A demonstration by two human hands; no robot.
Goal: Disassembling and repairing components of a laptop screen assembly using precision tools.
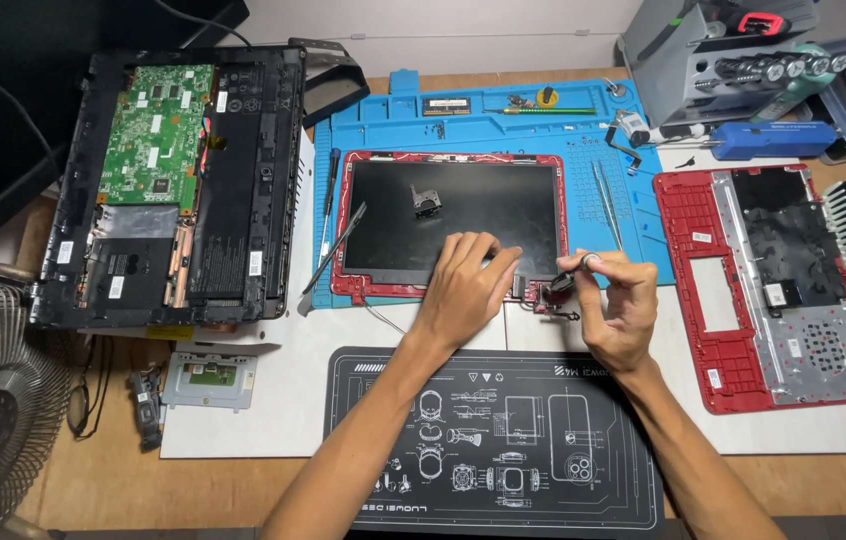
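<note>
Head view: the red-framed screen panel (448,225) lies face up on the blue work mat (503,120), its glass dark, with a small metal bracket (425,200) resting on it. The left hand (463,285) presses flat, fingers together, on the panel's lower right edge. The right hand (615,300) pinches a small dark part (560,285) at the hinge corner; its shape is hard to make out.
</note>
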